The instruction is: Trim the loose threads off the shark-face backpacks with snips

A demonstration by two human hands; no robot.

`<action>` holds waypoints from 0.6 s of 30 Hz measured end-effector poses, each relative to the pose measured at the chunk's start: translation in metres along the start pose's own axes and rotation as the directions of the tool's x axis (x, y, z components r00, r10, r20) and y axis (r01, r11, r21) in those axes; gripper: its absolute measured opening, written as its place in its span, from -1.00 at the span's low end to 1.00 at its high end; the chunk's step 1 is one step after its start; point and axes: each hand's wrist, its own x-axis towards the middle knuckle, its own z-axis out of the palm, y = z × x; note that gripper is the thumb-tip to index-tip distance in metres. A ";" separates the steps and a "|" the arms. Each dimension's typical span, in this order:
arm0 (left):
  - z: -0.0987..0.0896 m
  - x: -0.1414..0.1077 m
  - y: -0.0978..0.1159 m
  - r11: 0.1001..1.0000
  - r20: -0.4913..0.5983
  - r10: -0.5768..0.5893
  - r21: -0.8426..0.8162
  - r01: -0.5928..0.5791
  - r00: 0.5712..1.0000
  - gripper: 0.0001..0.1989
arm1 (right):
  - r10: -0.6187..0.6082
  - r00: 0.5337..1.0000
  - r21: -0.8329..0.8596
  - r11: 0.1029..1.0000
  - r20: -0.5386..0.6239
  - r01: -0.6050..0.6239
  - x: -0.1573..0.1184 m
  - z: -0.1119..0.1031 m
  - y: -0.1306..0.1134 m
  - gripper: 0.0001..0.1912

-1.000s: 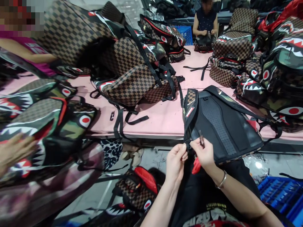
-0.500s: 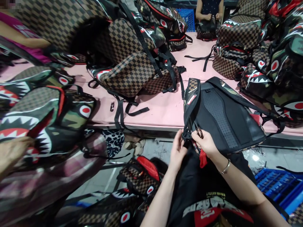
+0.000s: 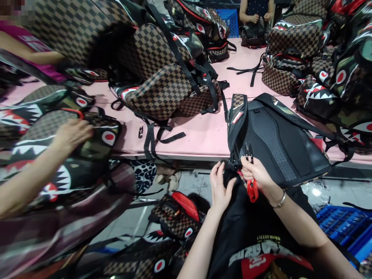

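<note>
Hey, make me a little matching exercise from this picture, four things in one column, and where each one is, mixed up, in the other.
1. Silver bracelet
2. Dark backpack panel
3. Red strip
4. Nearer blue crate

A. Hanging just below the right hand
B. Low down, in the picture's lower right
C. Around the right wrist
D. Facing up, at the near edge of the pink table

Right pairs: 1-C, 2-D, 3-A, 4-B

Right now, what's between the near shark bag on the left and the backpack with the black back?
Pink tabletop, with black straps and a small black thing on it. The head view shows that.
</note>
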 end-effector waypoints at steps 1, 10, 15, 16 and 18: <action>0.005 0.006 0.000 0.998 -0.059 0.022 0.063 -0.019 0.998 -0.38 | 0.001 1.000 -0.004 1.000 -0.007 -0.001 -0.001 0.000 0.000 -0.49; -0.002 -0.005 -0.047 0.911 0.452 -0.301 -0.124 0.393 0.840 -0.73 | -0.066 0.992 0.020 0.997 -0.111 0.069 -0.001 -0.002 -0.002 -0.46; -0.055 -0.088 -0.076 0.782 0.375 -0.562 -0.047 0.621 0.737 -0.69 | -0.068 0.987 -0.006 0.998 -0.145 0.068 0.008 0.001 0.006 -0.47; -0.064 -0.101 -0.077 0.741 0.352 -0.615 -0.047 0.670 0.705 -0.67 | -0.072 0.987 -0.043 0.997 -0.142 0.066 0.009 0.002 0.009 -0.48; -0.076 -0.113 -0.070 0.659 0.321 -0.697 -0.064 0.749 0.641 -0.62 | -0.104 0.983 -0.181 0.981 -0.153 0.076 0.011 0.006 0.015 -0.52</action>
